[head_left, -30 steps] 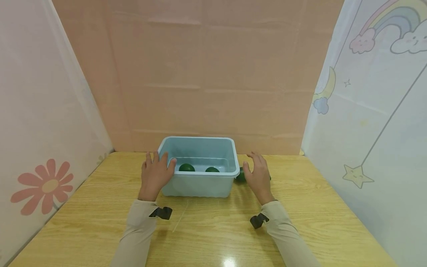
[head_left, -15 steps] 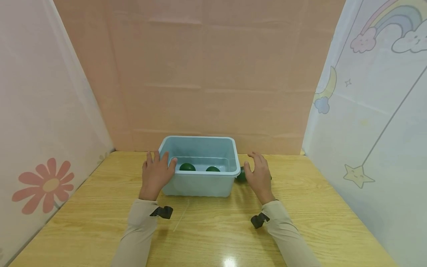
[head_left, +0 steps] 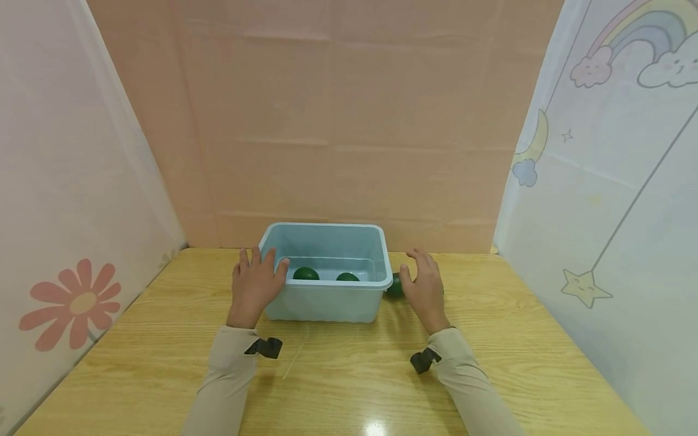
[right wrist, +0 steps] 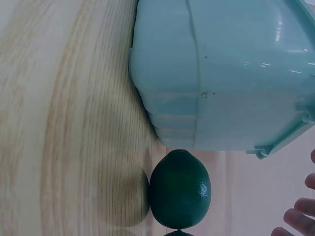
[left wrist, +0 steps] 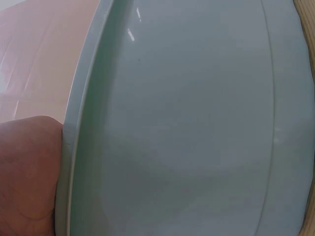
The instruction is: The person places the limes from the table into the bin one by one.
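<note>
A light blue plastic bin (head_left: 322, 303) stands on the table with two dark green rounded fruits (head_left: 306, 274) visible inside, their lower parts hidden by the front wall. My left hand (head_left: 254, 289) is at its left front corner, fingers spread, the thumb by the rim (left wrist: 69, 147) in the left wrist view. To the right of the bin, my right hand (head_left: 424, 292) hovers with loosely bent fingers and holds nothing. Partly behind that hand lies a dark green oval fruit (right wrist: 180, 189), glossy with a small nub. Another dark one shows barely at the right wrist view's bottom edge.
The wooden table (head_left: 349, 375) carries the bin near its back edge. A plain tan sheet (head_left: 349, 121) hangs behind, and printed white sheets (head_left: 616, 200) flank both sides. Dark camera mounts (head_left: 422, 361) sit at both wrists.
</note>
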{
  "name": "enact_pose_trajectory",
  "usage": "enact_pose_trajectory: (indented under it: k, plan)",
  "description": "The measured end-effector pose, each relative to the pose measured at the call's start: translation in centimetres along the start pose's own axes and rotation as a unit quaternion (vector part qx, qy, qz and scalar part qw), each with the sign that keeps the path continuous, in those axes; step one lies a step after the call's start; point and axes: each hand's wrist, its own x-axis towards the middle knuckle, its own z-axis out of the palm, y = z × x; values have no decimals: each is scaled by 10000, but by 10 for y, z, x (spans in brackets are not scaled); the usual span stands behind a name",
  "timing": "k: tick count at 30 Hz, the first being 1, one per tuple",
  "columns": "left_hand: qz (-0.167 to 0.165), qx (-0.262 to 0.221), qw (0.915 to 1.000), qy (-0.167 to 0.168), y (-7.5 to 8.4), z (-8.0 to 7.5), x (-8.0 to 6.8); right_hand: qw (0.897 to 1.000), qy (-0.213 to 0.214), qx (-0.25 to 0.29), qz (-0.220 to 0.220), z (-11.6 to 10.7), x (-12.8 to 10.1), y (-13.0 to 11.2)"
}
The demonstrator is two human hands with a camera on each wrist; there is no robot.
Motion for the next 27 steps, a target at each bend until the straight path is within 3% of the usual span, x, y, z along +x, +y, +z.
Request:
enact_pose_trajectory:
  k: [27]
  plan:
    - [-17,47,10000,-12,-1,2,0,9999,-66,17,89,-1,-1,9]
